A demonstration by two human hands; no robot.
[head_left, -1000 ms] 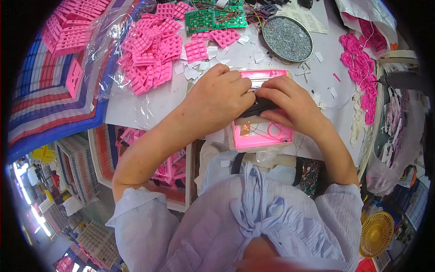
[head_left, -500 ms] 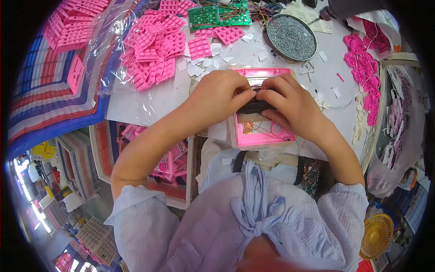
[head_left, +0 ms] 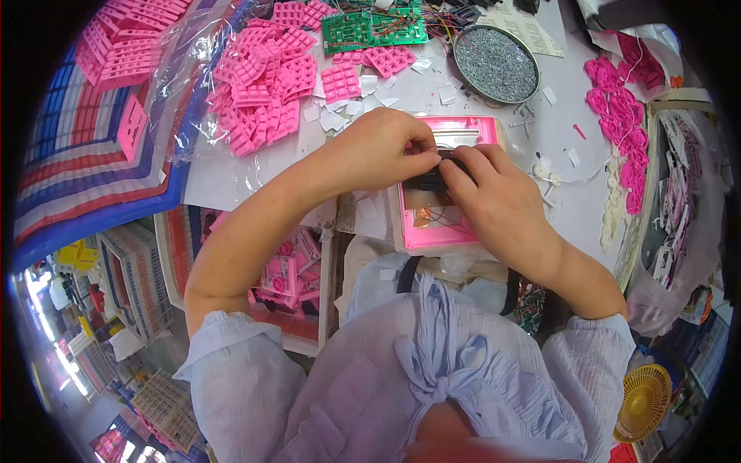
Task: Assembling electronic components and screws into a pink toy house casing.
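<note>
A pink plastic casing [head_left: 434, 240] lies on the table in front of me, with a black part [head_left: 426, 182] and thin wires inside it. My left hand [head_left: 392, 150] reaches over the casing's left side, its thumb and index finger pinched together at the black part's upper edge. What sits in that pinch is too small to make out. My right hand [head_left: 498, 193] curls over the casing's right side, its fingers bent onto the black part and meeting the left fingertips. The right hand's palm hides part of the casing.
Pink keypads [head_left: 266, 85] are heaped at the back left beside green circuit boards [head_left: 374, 29]. A round tin of small screws [head_left: 496, 63] stands behind the casing. Pink rings [head_left: 617, 116] lie at right. A dark hanging tool [head_left: 625, 14] shows at the top right.
My right hand has shifted slightly and turned, its fingers now straighter over the black part. The left hand has risen a little. The dark hanging tool has swung right, away from the tin.
</note>
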